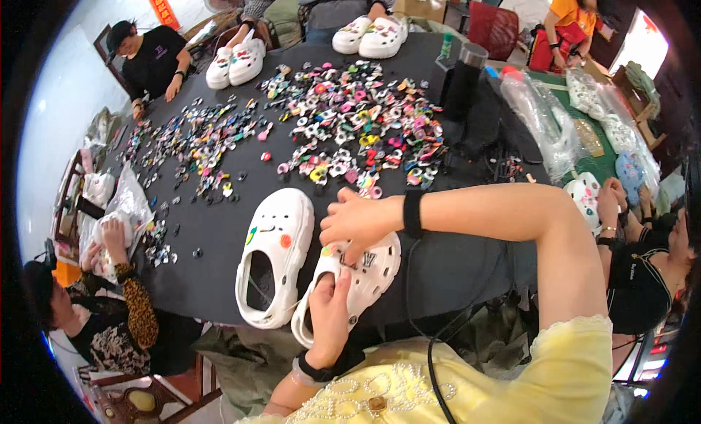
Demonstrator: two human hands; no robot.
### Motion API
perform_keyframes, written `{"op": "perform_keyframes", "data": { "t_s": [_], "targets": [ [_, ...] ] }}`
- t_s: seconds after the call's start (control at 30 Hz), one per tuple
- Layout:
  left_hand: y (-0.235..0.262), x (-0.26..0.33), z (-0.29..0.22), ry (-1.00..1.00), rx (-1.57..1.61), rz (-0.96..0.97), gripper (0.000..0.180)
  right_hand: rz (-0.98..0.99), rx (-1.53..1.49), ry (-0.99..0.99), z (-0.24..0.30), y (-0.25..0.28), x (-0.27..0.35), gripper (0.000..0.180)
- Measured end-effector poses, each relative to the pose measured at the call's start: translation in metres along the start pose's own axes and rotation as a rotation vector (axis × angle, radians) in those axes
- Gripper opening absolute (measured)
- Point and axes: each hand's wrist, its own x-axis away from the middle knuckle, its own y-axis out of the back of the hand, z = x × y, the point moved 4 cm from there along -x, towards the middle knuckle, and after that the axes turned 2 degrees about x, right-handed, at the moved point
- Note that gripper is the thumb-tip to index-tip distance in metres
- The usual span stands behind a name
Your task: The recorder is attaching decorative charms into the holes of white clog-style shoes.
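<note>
White clog (pixel 358 274), lower centre of frame, on black surface (pixel 219 234): left hand (pixel 330 314) grips its heel end, right hand (pixel 358 220) pinches a small charm onto its top. Step judged: charm fitting. Next calls for firm press into a hole. Second clog (pixel 274 252) lies beside; loose charms (pixel 350 117) above.
</note>
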Motion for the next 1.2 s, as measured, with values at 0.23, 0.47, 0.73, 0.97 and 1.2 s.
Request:
{"op": "perform_keyframes", "data": {
  "t_s": [0.23,0.47,0.73,0.97,1.2],
  "targets": [
    [0.011,-0.001,0.017,-0.047,0.18,0.033,0.026,-0.549,-0.651,-0.342,0.008,0.006,0.048,0.037],
    [0.005,0.006,0.006,0.136,0.409,0.122,0.034,-0.877,-0.912,-0.754,0.016,-0.042,0.117,0.026],
    [0.003,0.018,-0.006,0.188,0.421,0.224,0.04,-0.715,-0.647,-0.712,0.075,-0.051,0.122,0.042],
    [0.073,0.052,-0.066,0.001,0.428,0.268,0.049,-0.59,-0.416,-0.584,0.073,-0.028,0.152,0.032],
    [0.132,-0.02,-0.06,0.338,0.764,0.24,0.047,-0.553,-0.462,-0.656,0.054,-0.003,0.144,0.027]
  ]
}}
